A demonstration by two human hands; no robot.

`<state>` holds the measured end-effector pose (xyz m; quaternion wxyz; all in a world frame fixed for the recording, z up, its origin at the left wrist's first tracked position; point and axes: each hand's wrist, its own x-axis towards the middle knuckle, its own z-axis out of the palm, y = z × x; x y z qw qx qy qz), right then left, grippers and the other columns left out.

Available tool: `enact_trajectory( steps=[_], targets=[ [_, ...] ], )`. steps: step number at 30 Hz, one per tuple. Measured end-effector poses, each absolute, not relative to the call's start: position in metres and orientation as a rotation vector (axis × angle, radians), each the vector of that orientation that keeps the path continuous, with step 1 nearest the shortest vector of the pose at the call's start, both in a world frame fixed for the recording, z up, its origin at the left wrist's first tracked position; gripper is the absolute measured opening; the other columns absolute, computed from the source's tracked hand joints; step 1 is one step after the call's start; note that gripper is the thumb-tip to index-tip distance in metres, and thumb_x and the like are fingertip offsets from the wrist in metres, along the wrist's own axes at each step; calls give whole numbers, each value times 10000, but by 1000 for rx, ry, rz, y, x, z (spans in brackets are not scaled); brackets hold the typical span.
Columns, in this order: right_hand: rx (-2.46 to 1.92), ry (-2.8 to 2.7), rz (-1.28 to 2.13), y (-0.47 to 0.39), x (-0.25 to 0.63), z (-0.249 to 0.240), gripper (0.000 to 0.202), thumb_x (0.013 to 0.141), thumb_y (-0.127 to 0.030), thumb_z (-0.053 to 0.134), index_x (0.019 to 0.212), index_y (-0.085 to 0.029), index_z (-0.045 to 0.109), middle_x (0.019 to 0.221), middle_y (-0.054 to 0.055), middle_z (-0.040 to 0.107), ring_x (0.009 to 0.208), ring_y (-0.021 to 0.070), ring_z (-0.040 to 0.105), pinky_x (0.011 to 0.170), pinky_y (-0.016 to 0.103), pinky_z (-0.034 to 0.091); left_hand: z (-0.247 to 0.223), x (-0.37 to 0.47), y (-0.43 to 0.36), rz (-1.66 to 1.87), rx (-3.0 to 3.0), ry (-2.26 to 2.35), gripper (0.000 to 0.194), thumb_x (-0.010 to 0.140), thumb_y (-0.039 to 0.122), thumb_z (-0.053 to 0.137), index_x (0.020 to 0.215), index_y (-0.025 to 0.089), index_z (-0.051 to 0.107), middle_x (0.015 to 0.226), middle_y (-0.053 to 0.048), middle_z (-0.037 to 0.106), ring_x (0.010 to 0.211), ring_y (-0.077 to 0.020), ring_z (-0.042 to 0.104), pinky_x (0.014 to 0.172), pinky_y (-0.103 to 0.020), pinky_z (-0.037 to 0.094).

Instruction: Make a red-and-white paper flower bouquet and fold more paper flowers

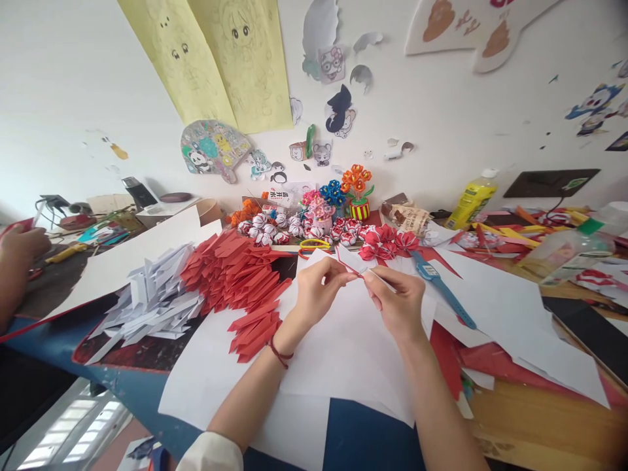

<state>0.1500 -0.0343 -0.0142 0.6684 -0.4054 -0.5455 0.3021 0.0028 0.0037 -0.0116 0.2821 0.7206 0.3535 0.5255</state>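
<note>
Between my fingertips, over the white paper sheets [353, 353], is a folded red-and-white paper piece [347, 259] with a pointed tip. My left hand [318, 288] pinches its lower left edge, thumb against forefinger. On the other side my right hand [398, 299] pinches the same edge, the two hands nearly touching. A pile of folded red paper strips [235, 271] lies to the left of my left hand, and beyond it a pile of folded white paper strips [152, 294]. Just past my hands sit red paper flowers [385, 241].
A blue watch [444, 288] lies right of my right hand. Behind stand a flowerpot with orange flowers [360, 206], white-and-red paper flowers [267, 229] and a yellow bottle [473, 199]. A clear bottle [569, 252] is at right. Another person's hand [22, 245] shows at far left.
</note>
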Motion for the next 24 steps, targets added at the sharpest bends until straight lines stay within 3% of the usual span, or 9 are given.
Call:
enact_trajectory(
  steps=[6,15,24],
  targets=[
    [-926,-1346,695,-38,152,-10,350,842,-255,609,515,-168,522,462,-54,428,393,64,388,424,240,285,-11,-3,8,1465,2120,849,197,844,359,655,749,209,740,687,-31,679,646,-140,569,659,-243,410],
    [-891,-1404,861,-40,158,-8,388,872,-264,587,502,-163,523,419,-61,430,357,46,388,400,217,289,-18,-5,12,1644,2230,542,196,890,188,588,749,190,724,667,-28,657,635,-130,582,610,-235,436],
    [-716,-1152,1349,-30,154,-17,229,835,-304,627,716,-144,739,426,-57,453,316,20,325,348,199,190,-17,-1,7,1658,2098,626,213,891,275,596,741,172,706,628,-9,617,576,-110,534,577,-226,425]
  ],
)
